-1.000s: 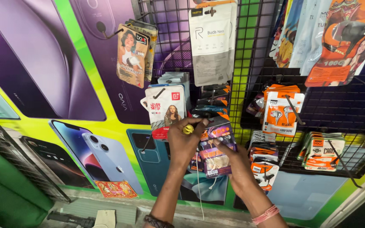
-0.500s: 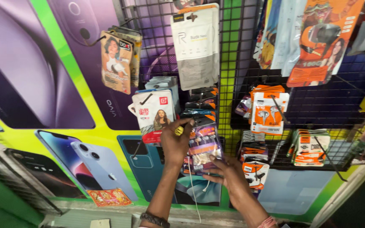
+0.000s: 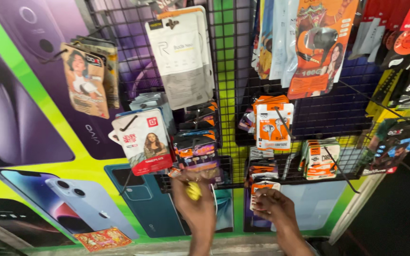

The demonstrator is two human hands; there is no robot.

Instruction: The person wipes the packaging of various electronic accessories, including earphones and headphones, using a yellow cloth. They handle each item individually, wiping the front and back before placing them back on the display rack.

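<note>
both hands sit lower now; left hand [image 3: 196, 201] pinches a yellow piece [image 3: 193, 190], right hand [image 3: 272, 205] pinches an orange packet [image 3: 261, 187], not yet hung.

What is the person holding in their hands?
The left hand grips a small yellow thing in its closed fingers; what it is cannot be told. The right hand pinches the lower edge of an orange-and-white packet.

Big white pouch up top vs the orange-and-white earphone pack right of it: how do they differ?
The white pouch is larger and hangs higher; the orange-and-white earphone pack is small and lower. The pouch is plain, nearly blank; the pack shows pictured earbuds. Both hang on the black wire grid.
</note>
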